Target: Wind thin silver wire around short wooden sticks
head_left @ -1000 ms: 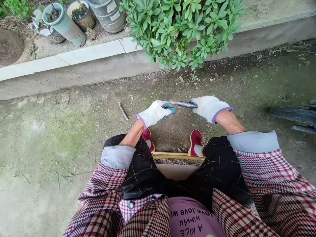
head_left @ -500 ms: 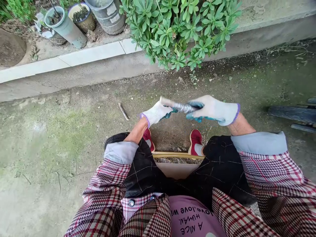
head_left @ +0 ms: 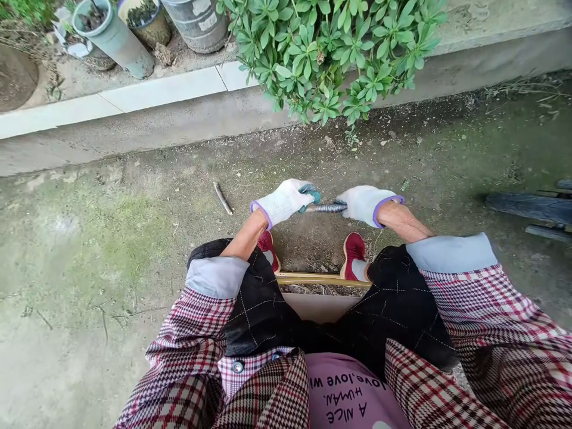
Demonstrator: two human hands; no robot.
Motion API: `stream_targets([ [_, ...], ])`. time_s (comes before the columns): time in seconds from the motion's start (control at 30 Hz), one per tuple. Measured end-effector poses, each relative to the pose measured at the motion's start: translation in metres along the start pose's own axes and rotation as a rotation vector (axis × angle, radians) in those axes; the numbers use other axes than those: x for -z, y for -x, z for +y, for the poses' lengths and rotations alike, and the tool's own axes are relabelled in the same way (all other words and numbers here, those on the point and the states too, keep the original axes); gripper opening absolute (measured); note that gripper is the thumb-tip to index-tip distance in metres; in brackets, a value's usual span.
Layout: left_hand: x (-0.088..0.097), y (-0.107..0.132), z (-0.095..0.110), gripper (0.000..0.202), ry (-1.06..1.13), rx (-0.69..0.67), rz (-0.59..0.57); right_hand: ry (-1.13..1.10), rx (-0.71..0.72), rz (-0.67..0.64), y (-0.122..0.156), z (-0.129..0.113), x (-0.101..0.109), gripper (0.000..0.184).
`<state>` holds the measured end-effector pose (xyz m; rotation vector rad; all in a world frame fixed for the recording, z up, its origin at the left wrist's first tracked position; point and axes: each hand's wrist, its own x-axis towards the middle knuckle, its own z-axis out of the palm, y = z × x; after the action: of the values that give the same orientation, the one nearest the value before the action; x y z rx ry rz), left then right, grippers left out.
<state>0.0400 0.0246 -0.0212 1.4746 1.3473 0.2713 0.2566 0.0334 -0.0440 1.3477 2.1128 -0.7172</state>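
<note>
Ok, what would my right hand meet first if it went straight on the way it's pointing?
Likely your left hand, since the right hand points toward it with the wrapped rod in between. From this single view, depth is unclear.

Lettering on the purple shirt [head_left: 353,390], inverted in this view: "A NICE", "HUMAN." and "love, love wi", the last line cut off by the checked jacket [head_left: 263,396]. Pale labels [head_left: 208,22] on the grey bucket [head_left: 190,27]: illegible.
</note>
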Motion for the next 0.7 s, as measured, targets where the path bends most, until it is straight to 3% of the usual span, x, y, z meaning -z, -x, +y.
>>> stream_targets([
  [0.17,0.008,-0.003,-0.001,0.020,0.060,0.006,0.059,-0.093,0.204,-0.136,0.017,-0.011,-0.003,0.004],
  [0.3,0.003,-0.006,-0.004,0.016,0.088,0.007,0.024,-0.426,0.435,-0.169,0.033,-0.002,0.007,0.019],
  [0.37,-0.001,-0.007,-0.005,0.014,0.085,0.016,-0.004,-0.584,0.448,-0.126,0.040,0.009,0.015,0.025],
  [0.47,-0.007,-0.005,-0.005,0.012,0.056,0.055,-0.044,-0.827,0.304,0.068,0.048,0.023,0.027,0.027],
  [0.53,-0.011,-0.003,-0.003,0.014,0.040,0.058,-0.073,-0.823,0.138,0.251,0.047,0.029,0.033,0.020],
  [0.6,-0.014,-0.001,-0.002,0.015,0.029,0.035,-0.111,-0.585,-0.020,0.369,0.040,0.032,0.035,0.016],
  [0.7,-0.017,-0.001,-0.003,0.018,-0.016,-0.007,-0.148,-0.181,-0.142,0.358,0.022,0.031,0.033,0.019],
])
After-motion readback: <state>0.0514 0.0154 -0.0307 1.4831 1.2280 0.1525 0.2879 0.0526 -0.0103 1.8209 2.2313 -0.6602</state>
